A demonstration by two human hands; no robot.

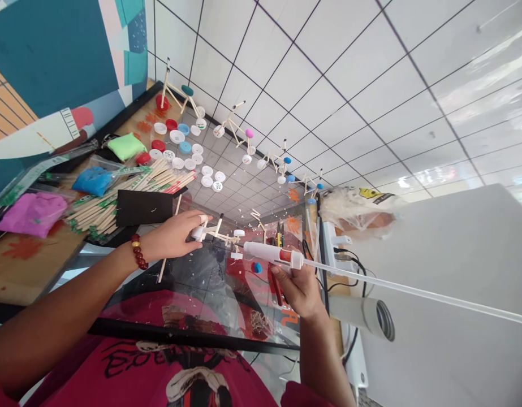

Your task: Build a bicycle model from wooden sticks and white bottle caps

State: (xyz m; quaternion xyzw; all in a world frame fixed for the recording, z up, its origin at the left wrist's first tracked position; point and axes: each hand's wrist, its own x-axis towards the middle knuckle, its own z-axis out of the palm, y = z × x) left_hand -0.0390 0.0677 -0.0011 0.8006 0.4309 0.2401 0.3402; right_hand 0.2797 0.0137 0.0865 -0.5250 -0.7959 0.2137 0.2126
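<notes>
My left hand (172, 234), wearing a red beaded bracelet (137, 251), pinches a small model bicycle (216, 233) built from wooden sticks and white bottle caps. My right hand (297, 288) grips a white hot glue gun (269, 252) with a long translucent glue stick (413, 291) running out to the right. The gun's nozzle points at the model and sits close to a white cap, but contact cannot be told. My right fingers hide the gun's lower part.
Several finished stick models (231, 124) stand in a row beyond loose bottle caps (184, 148). A bundle of wooden sticks (129, 198), bagged blue and pink material (31, 213), and a black card (144, 207) lie left. A power strip (335, 246) and white cylinder (362, 315) sit right.
</notes>
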